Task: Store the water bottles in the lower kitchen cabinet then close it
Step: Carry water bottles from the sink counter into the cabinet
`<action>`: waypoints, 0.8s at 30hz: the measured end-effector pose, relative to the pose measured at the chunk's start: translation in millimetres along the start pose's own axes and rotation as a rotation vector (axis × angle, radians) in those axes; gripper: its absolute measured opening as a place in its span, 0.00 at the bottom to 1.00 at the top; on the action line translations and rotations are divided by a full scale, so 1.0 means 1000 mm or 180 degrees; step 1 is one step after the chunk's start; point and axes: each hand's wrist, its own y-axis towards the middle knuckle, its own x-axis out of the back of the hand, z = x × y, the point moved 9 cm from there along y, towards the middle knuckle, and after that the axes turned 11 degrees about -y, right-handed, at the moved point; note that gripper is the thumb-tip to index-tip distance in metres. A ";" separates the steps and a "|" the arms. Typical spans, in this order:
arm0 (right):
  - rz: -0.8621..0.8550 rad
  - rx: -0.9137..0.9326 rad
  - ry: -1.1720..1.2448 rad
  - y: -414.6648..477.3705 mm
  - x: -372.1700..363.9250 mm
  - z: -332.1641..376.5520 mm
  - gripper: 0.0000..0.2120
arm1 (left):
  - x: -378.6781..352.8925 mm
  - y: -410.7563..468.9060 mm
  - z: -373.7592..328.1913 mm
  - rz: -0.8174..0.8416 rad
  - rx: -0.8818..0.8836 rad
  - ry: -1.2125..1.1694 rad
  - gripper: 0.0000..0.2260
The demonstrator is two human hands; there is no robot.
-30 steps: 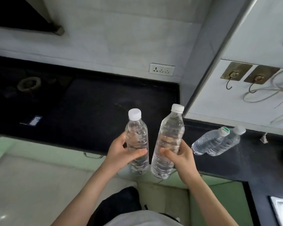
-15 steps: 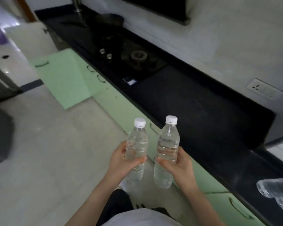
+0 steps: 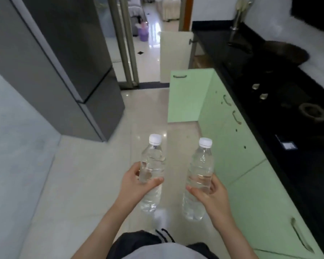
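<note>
I hold two clear water bottles with white caps upright over the tiled floor. My left hand (image 3: 137, 182) grips the left bottle (image 3: 152, 165) around its middle. My right hand (image 3: 210, 195) grips the right bottle (image 3: 200, 171) the same way. A row of pale green lower cabinets (image 3: 238, 157) runs along my right. One green cabinet door (image 3: 187, 96) stands swung open into the aisle ahead of the bottles. Its inside is hidden from here.
A black countertop (image 3: 292, 139) with a gas hob (image 3: 312, 112) and a dark pan (image 3: 286, 53) tops the cabinets. A grey fridge (image 3: 64, 68) stands at the left. A cream door (image 3: 174, 53) hangs open farther back, by the doorway.
My view has swung left from the wall and counter corner to along the aisle. The two bottles left on the counter are out of sight. My hands have spread slightly apart.
</note>
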 end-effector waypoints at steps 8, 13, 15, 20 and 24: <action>0.0481 0.0149 -0.0242 0.124 -0.081 0.050 0.17 | 0.053 0.105 -0.003 -0.0441 0.0260 -0.0119 0.24; 0.0629 0.0228 -0.0255 0.240 -0.105 0.076 0.18 | 0.042 0.196 -0.007 -0.0633 0.0420 -0.0246 0.20; 0.0712 0.0285 -0.0271 0.292 -0.114 0.094 0.18 | 0.037 0.239 -0.021 -0.0737 0.0400 -0.0301 0.22; 0.0942 0.0428 -0.0353 0.410 -0.138 0.148 0.18 | 0.041 0.338 -0.073 -0.1061 0.0300 -0.0353 0.26; 0.1113 0.0496 -0.0459 0.489 -0.170 0.173 0.18 | 0.057 0.411 -0.091 -0.1265 0.0331 -0.0371 0.26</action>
